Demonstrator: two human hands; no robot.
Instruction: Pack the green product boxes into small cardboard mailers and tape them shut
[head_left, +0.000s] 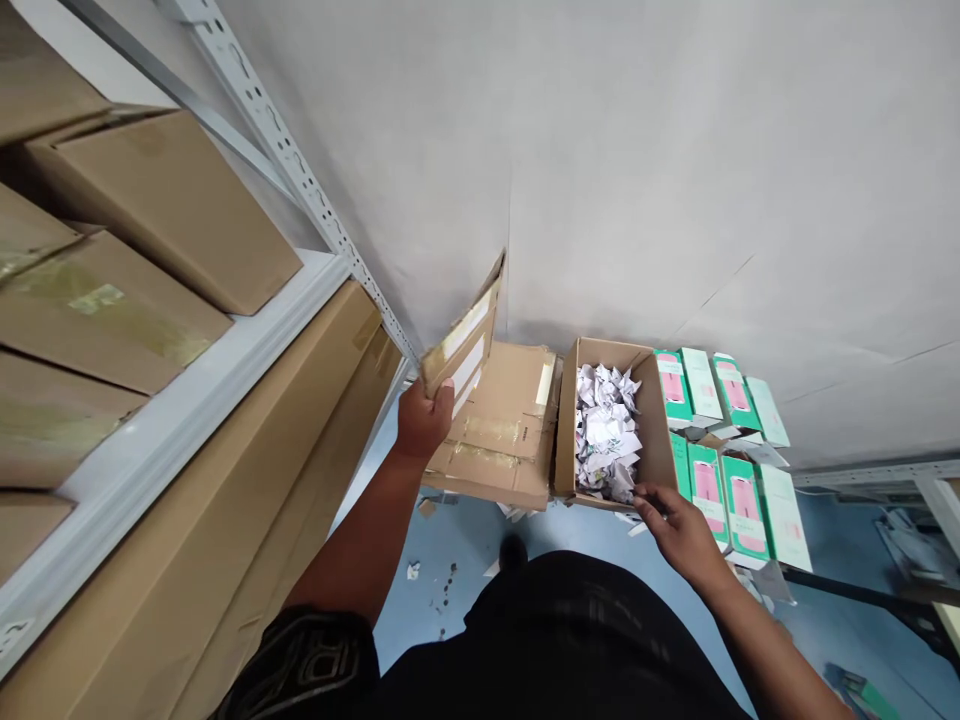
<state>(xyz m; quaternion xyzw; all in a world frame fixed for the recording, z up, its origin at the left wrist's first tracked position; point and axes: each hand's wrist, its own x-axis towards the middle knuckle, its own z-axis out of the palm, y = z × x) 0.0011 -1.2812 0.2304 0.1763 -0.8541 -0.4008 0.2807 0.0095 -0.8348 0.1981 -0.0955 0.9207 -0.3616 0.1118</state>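
My left hand (421, 418) is closed on a flattened piece of cardboard (466, 335), holding it raised and tilted above a pile of flattened cartons (504, 430) on the floor by the wall. My right hand (679, 525) rests on the near rim of an open cardboard box (654, 420), fingers curled over the edge. That box is filled with crumpled white paper (606, 432). Just right of it lie several green and pink product boxes (731, 455) in rows.
A metal shelf rack (172, 420) on the left holds large brown cartons (157, 200), with long cartons (247, 520) leaning under it. A white wall (637, 170) stands behind. The blue floor (450, 560) has paper scraps. More shelving (922, 520) is at the far right.
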